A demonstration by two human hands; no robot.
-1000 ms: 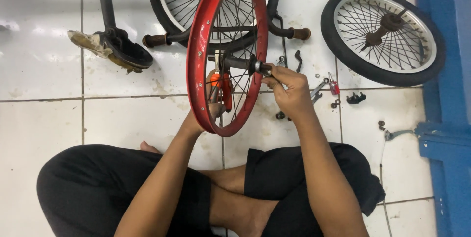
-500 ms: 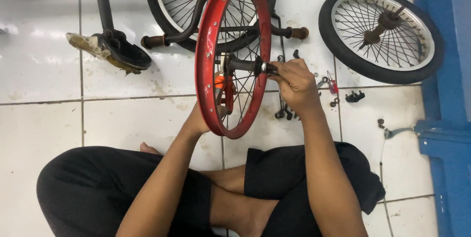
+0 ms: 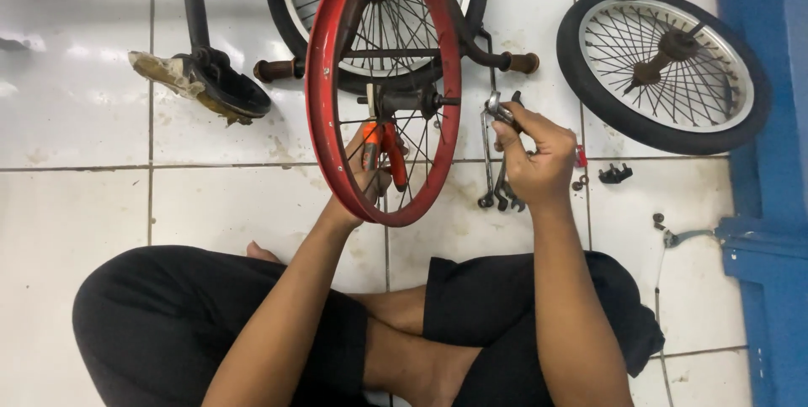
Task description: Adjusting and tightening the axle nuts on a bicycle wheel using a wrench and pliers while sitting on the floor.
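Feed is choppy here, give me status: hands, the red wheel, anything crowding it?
Left hand behind red rim, holding orange-handled pliers. Right hand off the hub axle, holding small metal tool. Wrenches on floor beside wheel.

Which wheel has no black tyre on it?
The red wheel standing upright on the floor right in front of the person. It is a bare red rim with spokes. The wheel behind it and the wheel lying flat at the right both have black tyres.

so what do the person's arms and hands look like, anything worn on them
Both arms are bare from the elbow down: no sleeves, gloves, watch or rings show. The left hand is partly hidden behind the red rim; the right hand is in plain view. Lower down, black clothing covers the legs.
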